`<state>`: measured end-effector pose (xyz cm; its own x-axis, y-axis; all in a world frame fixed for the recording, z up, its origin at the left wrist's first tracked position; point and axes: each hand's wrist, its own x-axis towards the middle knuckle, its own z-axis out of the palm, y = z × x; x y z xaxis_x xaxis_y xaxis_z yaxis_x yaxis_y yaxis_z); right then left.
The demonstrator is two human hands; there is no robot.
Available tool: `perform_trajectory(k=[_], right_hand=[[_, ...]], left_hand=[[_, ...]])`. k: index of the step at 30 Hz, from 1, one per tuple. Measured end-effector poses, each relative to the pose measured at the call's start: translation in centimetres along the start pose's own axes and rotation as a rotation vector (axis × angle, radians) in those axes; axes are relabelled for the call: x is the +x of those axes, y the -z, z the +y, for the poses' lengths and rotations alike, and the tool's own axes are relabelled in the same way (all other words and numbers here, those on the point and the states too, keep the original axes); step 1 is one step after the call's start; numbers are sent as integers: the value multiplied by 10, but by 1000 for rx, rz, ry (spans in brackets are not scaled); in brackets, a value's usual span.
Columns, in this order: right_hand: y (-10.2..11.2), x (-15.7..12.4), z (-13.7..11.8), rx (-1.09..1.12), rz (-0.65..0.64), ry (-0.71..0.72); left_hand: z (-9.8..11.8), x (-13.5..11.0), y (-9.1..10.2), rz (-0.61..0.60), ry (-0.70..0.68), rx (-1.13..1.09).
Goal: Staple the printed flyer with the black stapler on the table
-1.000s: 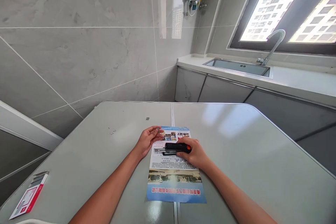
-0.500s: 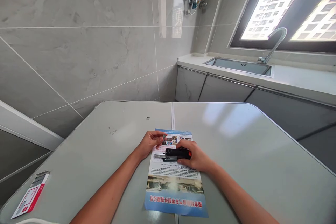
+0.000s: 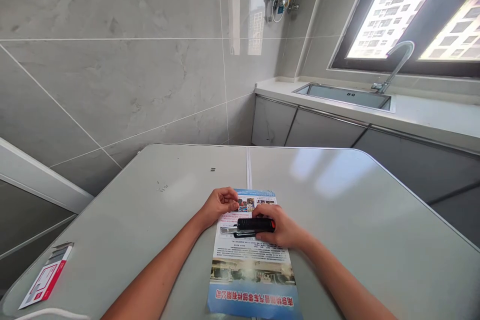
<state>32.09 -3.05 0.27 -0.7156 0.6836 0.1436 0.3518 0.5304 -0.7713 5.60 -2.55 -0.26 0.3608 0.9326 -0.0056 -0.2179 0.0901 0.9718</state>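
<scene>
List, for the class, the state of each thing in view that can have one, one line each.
Stapler: gripped, its metal end exposed.
Right hand: closed on the stapler.
Left hand: curled; contents, if any, unclear.
Printed sheet: unfolded, under the stapler.
Red-and-white pack: lying on the table.
Dark bits: loose, scattered.
Faucet: no running water visible.

One stapler [image 3: 255, 224] has one left hand [image 3: 220, 205] near it, one right hand [image 3: 280, 226] on it, one leaflet [image 3: 249, 290] and one worktop [image 3: 375, 215] beneath, one packet [image 3: 47, 276] to its left, one sink [image 3: 347, 94] and one faucet [image 3: 401, 58] beyond it; scattered staples are too small to count.
</scene>
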Motion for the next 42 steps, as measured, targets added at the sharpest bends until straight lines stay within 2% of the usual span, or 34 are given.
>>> perform_trajectory(k=[5,8,13,18,20,22,24,26,29,31,33,37,42], right_hand=[[-2,2,-8,125,55,135],[-3,4,-17,68,83,202],[-5,5,-16,-31,73,236],[-7,5,-12,-9,133,251],[-5,5,-12,16,183,244],[2,5,-8,25,283,187],[12,5,2,-20,430,65],[24,4,20,-112,574,-102],[39,0,51,-215,684,-362],[44,-3,69,-229,695,-480],[45,-5,82,-233,701,-523],[42,-5,93,-266,779,-527],[41,-5,93,-255,837,-512]], left_hand=[[-2,1,-1,4,-24,51],[-3,1,-1,4,-20,67],[-4,1,0,-2,-29,129],[-7,1,0,-33,-35,114],[-6,1,1,-16,-82,100],[-3,1,6,76,-153,128],[3,2,19,246,-222,270],[10,2,37,434,-275,584],[14,2,65,564,-298,1081],[11,4,77,563,-310,1255],[4,6,82,506,-295,1376],[-9,11,83,347,-199,1516],[-12,12,84,289,-71,1550]])
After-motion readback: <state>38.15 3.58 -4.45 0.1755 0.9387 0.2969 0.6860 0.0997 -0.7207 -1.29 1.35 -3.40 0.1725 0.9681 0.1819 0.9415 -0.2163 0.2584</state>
